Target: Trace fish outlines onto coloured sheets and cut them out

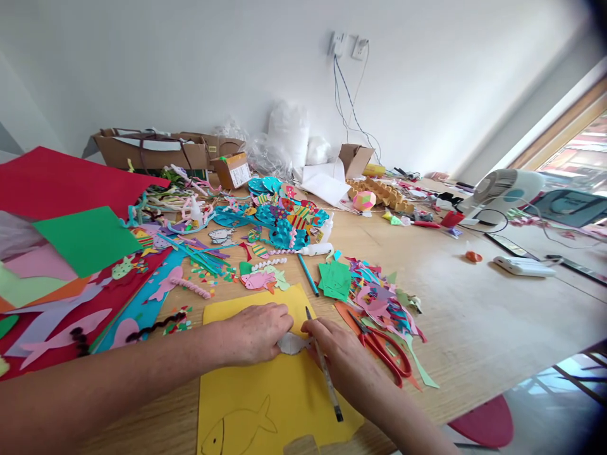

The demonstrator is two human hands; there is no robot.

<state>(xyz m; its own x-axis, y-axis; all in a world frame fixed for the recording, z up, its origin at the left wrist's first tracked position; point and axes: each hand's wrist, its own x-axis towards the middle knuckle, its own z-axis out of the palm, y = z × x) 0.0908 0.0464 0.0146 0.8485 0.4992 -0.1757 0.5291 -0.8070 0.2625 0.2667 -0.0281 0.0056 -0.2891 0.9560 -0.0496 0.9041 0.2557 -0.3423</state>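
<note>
A small pale grey paper fish cutout (291, 343) is over the yellow sheet (265, 388), pinched at its left end by my left hand (258, 333). My right hand (332, 347) closes on a slim pen (328, 382), whose dark cap end points down towards me. Its fingertips also touch the tail end of the cutout; how firmly I cannot tell. Drawn in dark outline on the sheet's lower part is a fish (239, 430). The sheet's lower edge has a notch cut into it.
Orange-handled scissors (379, 347) lie just right of my right hand, by a heap of paper scraps (379, 294). Green paper pieces (334, 280) and a blue pen (308, 275) lie beyond the sheet. Coloured sheets (88, 240) are stacked left; a fan (502, 193) stands far right.
</note>
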